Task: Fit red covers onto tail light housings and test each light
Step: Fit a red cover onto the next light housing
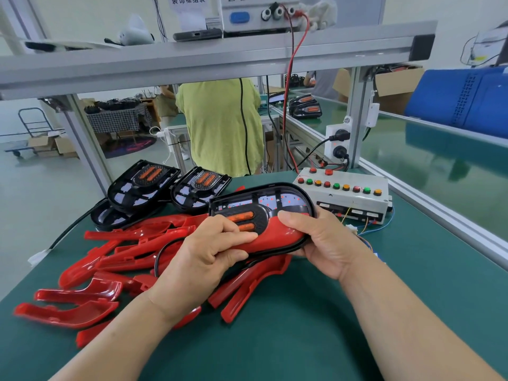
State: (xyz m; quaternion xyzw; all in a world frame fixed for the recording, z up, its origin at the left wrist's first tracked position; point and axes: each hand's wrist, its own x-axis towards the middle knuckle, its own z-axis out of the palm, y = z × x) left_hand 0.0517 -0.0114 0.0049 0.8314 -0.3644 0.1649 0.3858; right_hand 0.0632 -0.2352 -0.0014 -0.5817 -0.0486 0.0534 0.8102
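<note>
Head view: left hand (pixel 211 251) and right hand (pixel 324 243) grip the housing (pixel 275 199), pushing its cover (pixel 277 237) on; next, probably test at the two o'clock box (pixel 343 193).

Covers (pixel 90 259) red; housings (pixel 143 185) black, orange bars; mat (pixel 302 325) green; box (pixel 343 193) white, red/green/yellow buttons.

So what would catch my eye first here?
Probably the black tail light housing at centre, gripped by the left hand and right hand with a glossy red cover on its near half. Next, the heap of loose red covers sprawled on the green mat to its left, then the white box of coloured buttons behind on the right.
</note>
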